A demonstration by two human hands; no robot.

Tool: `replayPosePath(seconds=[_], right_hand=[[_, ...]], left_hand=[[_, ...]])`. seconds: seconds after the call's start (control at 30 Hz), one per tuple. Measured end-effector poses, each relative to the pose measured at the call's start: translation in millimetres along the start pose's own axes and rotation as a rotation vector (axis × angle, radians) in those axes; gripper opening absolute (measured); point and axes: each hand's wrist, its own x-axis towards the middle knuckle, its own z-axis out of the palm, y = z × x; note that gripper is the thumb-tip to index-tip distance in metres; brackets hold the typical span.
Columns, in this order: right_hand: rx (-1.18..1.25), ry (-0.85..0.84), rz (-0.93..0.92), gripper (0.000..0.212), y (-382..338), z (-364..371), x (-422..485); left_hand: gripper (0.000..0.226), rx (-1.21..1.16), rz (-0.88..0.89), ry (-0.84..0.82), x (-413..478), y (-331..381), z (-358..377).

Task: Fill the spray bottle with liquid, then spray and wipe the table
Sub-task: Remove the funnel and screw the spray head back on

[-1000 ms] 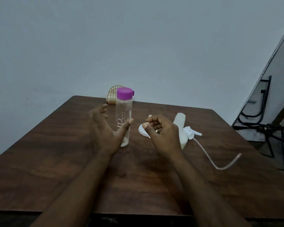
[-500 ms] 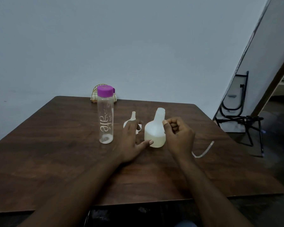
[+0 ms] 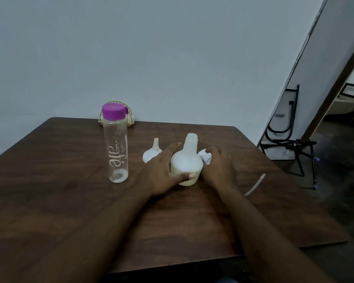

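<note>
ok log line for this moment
left hand: holds spray bottle upright, uncapped | right hand: at spray head, grip unclear | clear bottle: capped

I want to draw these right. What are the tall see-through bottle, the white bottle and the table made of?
Tall bottle: probably clear glossy plastic, maybe glass; you see through it. Purple cap: opaque plastic, it seems. White bottle: milky, matte plastic, slightly translucent. Table: dark wood or wood-look laminate; grain streaks show.

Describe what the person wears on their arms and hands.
Nothing is worn. The left hand and right hand are bare, with no gloves, rings or watch, and the left forearm and right forearm are uncovered down to the frame's lower edge, so no sleeves show. The left thumbnail is short, unpainted.
</note>
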Motion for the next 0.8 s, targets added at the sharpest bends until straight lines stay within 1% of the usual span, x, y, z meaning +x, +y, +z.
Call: replayPosePath(seconds=[0.07, 0.13, 0.23, 0.33, 0.4, 0.47, 0.53, 0.6, 0.63, 0.7, 0.73, 0.8], right_hand=[[-0.044, -0.041, -0.028, 0.029, 4, 7, 6], [-0.026, -0.014, -0.017, 0.028, 8, 12, 10], [-0.065, 0.019, -0.02, 0.024, 10, 19, 15], [0.02, 0.068, -0.007, 0.016, 9, 19, 16], [0.2, 0.13, 0.026, 0.016, 4, 11, 13], [0.419, 0.172, 0.071, 0.01, -5, -5, 10], [0.58, 0.222, 0.059, 0.01, -17, -22, 12], [0.794, 0.265, 0.024, 0.014, -31, -39, 19], [0.98, 0.258, 0.012, 0.012, -40, -48, 23], [1.376, 0.19, -0.019, 0.007, -56, -66, 31], [1.52, 0.161, -0.029, 0.008, -63, -74, 35], [1.731, 0.113, -0.037, 0.009, -74, -88, 42]], left_hand=[[0.094, -0.054, -0.002, 0.018, 0, -3, -1], [0.09, -0.073, -0.01, 0.017, 1, -5, -1], [0.083, -0.074, 0.007, 0.023, 1, -5, 0], [0.077, -0.064, 0.019, 0.011, 0, -3, 0], [0.077, -0.057, 0.011, -0.009, 0, -3, 1], [0.085, -0.052, -0.005, -0.014, 1, -5, 3], [0.088, -0.04, -0.008, -0.007, 2, -7, 5], [0.084, -0.03, -0.007, -0.001, 2, -7, 6], [0.082, -0.027, -0.005, 0.003, 2, -7, 6], [0.078, -0.023, -0.004, 0.01, 3, -7, 6], [0.078, -0.02, -0.005, 0.015, 2, -7, 6], [0.079, -0.013, -0.006, 0.026, 2, -7, 5]])
